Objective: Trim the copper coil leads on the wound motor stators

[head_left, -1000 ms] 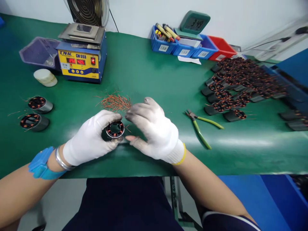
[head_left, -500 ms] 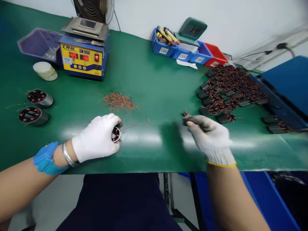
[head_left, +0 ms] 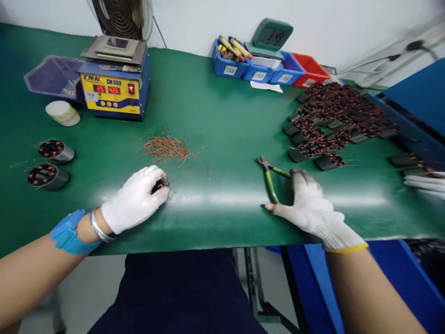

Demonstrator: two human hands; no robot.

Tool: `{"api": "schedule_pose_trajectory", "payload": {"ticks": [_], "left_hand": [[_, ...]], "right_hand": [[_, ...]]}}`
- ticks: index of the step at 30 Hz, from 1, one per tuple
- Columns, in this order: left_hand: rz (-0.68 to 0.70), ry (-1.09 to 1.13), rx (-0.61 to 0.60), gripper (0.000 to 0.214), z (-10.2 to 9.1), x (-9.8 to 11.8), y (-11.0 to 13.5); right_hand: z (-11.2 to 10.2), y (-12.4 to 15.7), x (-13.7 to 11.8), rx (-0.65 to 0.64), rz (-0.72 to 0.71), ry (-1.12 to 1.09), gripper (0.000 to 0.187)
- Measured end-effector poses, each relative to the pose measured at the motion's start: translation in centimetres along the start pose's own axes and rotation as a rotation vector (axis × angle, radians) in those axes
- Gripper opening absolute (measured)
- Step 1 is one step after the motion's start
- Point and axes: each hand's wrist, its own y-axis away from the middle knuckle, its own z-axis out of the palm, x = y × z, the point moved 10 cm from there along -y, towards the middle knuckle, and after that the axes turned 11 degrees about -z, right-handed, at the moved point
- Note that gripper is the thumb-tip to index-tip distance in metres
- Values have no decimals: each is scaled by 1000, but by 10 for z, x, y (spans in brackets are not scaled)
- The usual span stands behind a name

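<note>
My left hand (head_left: 137,199), in a white glove, grips a small motor stator (head_left: 160,184) with copper windings near the table's front. Thin wire sticks out of the stator to the right. My right hand (head_left: 309,204), also gloved, is spread wide beside green-handled cutting pliers (head_left: 270,178). The pliers lie on the table with their handles apart, the handle ends close to my thumb and fingertips; whether they touch cannot be made out. Beyond my left hand lies a loose heap of copper wire clippings (head_left: 167,148).
Two stators (head_left: 52,176) stand at the left, near a white round pad (head_left: 62,113) and a yellow-blue CM 558 heating unit (head_left: 113,93). Many stators (head_left: 333,120) crowd the right. Another person's gloved hand (head_left: 427,183) shows at the right edge. Small bins (head_left: 229,68) line the back.
The pliers were in my closed right hand; now they lie with handles apart and that hand has spread open. My left hand has turned the stator slightly. Another person's glove has appeared at right.
</note>
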Motion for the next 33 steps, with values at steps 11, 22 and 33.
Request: {"api": "schedule_pose_trajectory", "payload": {"ticks": [11,22,33], "left_hand": [[-207,230,5,17,0,-12,-3],[-251,295,43,19,0,-15,-3],[-154,286,41,19,-1,-8,-3]], "right_hand": [[-18,0,-8,-212,-166,161,55],[-19,-7,-18,267,-92,-205,65],[2,38,-239,-700,-402,-1464,51]]}}
